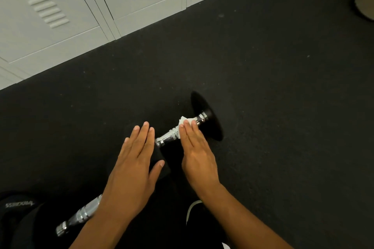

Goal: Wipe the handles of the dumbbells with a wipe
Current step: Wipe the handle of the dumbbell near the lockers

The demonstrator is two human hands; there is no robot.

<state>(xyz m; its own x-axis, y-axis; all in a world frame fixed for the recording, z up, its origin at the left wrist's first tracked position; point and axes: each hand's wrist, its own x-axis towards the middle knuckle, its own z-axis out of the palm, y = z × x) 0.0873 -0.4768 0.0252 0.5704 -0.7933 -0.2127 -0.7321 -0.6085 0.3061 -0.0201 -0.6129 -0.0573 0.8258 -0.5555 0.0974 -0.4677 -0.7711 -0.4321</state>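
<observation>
On the floor: a dumbbell (188,127) lies on the dark floor (263,87), well out from the lockers (81,6) that line its far edge; the chrome handle (172,136) runs from a black plate (206,115) on the far right toward the person.
Near plate: mostly hidden under the left hand; only a dark block shows between the two hands.
Wipe: a small white wipe (185,121) sits on the handle, close to the far plate, peeking out past the right fingertips.
Right hand: the right hand (195,151) lies flat, fingers straight and together, pressing the wipe onto the handle from above; it does not curl round the bar.
Left hand: the left hand (134,159) is spread flat with straight fingers, thumb out, over the near end of the dumbbell; whether it touches or only hovers, I cannot tell.
Second dumbbell: another chrome handle (81,215) shows at the lower left, partly behind the left forearm, nearer the person.
Step in hand: by my judgement, wiping the first handle, with the wipe at its far end.
Next move: likely calls for drawing the wipe along the bar toward the near plate, and rolling the bar so the underside gets wiped; the left hand seems placed to steady it.
Left to do: the second handle looks untouched.
</observation>
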